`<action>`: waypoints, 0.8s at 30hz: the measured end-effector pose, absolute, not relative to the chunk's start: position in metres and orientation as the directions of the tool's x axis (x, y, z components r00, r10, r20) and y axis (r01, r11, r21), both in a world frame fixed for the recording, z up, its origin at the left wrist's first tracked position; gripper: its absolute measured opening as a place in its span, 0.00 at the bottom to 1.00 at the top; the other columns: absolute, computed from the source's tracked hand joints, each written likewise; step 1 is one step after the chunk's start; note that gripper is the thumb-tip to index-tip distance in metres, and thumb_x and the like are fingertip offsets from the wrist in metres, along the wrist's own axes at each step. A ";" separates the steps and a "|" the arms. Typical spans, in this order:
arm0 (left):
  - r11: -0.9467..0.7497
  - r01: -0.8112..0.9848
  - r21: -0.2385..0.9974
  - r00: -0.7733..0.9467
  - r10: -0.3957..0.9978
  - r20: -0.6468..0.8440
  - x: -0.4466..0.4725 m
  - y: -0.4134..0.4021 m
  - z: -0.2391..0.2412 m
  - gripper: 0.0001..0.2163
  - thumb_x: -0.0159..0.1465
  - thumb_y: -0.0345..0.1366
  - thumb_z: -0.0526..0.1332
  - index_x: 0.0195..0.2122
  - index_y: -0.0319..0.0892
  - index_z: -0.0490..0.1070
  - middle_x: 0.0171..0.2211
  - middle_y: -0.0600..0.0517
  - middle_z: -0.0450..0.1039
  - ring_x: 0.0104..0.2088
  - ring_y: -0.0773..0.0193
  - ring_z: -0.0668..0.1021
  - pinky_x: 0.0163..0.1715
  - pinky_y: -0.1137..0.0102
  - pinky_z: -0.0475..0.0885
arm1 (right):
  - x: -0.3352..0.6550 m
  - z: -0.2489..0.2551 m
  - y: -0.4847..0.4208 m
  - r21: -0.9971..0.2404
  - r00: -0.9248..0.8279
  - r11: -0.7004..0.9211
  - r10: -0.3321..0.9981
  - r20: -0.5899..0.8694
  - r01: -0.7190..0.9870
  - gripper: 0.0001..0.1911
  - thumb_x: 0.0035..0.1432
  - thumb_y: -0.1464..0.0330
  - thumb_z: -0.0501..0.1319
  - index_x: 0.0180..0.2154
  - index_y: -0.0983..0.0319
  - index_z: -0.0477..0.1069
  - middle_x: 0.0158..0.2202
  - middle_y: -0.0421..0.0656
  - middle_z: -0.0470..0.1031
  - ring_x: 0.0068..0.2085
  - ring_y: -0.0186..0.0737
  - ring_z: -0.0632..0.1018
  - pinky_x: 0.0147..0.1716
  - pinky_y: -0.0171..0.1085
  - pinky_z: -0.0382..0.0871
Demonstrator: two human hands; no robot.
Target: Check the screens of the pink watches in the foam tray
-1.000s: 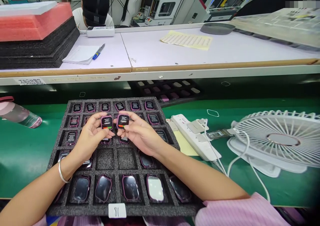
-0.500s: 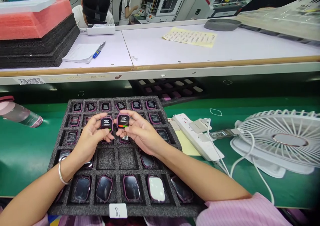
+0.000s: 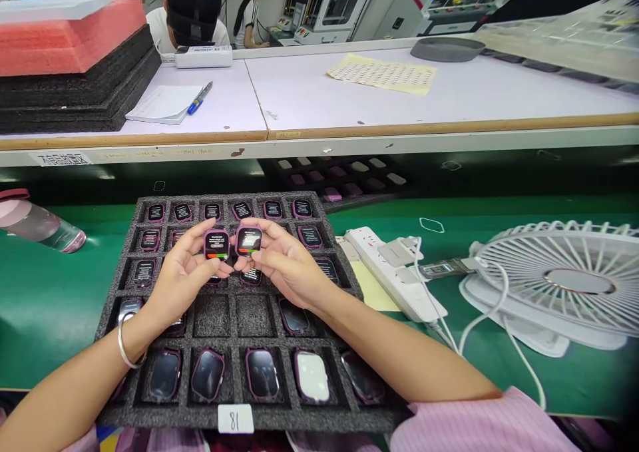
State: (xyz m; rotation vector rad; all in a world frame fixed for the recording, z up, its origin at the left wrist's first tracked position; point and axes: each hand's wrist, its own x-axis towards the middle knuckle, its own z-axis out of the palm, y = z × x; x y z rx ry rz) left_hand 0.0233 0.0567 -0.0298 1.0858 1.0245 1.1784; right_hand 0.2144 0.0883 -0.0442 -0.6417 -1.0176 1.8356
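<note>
Two purple-framed smartwatches are held side by side above a black foam tray (image 3: 233, 399). My left hand (image 3: 187, 262) pinches the left smartwatch (image 3: 216, 240) by its edges, thumb at its lower part. In my right hand (image 3: 287, 259) is the right smartwatch (image 3: 248, 237), thumb also near the lower screen edge. Both screens are lit, with white text and red and green buttons at the bottom. More watches lie in the tray's compartments, some lit with text, others dark; one in the front row has a white face (image 3: 312, 376). Two middle compartments (image 3: 253, 315) hold nothing.
A pink-capped bottle (image 3: 42, 226) lies at left. To the right are a white power strip (image 3: 394, 272) with cables and a white fan (image 3: 574, 275). A raised shelf (image 3: 299, 99) behind bears foam sheets (image 3: 74, 46), a notepad, a pen and a sticker sheet. Other people are beyond.
Both hands have shifted very slightly, the watches staying in them. The left watch's screen now shows a red button beside the green one. A person in the background has lowered an arm.
</note>
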 end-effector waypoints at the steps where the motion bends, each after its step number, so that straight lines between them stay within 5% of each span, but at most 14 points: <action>1: 0.053 -0.181 0.982 0.109 0.993 -0.033 0.023 0.057 -0.030 0.28 0.60 0.33 0.69 0.61 0.44 0.66 0.51 0.46 0.74 0.32 0.67 0.83 0.38 0.68 0.81 | 0.214 -0.044 0.088 -0.854 -0.447 -0.237 0.894 -0.006 -0.463 0.25 0.51 0.75 0.66 0.51 0.58 0.69 0.40 0.39 0.78 0.33 0.35 0.80 0.37 0.37 0.74; 24: -0.013 -0.154 0.988 0.089 0.996 0.027 0.025 0.058 -0.029 0.26 0.58 0.28 0.69 0.58 0.43 0.67 0.46 0.49 0.77 0.30 0.70 0.82 0.35 0.72 0.81 | 0.215 -0.044 0.087 -0.882 -0.466 -0.198 0.884 0.028 -0.428 0.24 0.53 0.74 0.65 0.53 0.57 0.67 0.43 0.41 0.78 0.34 0.35 0.81 0.38 0.38 0.75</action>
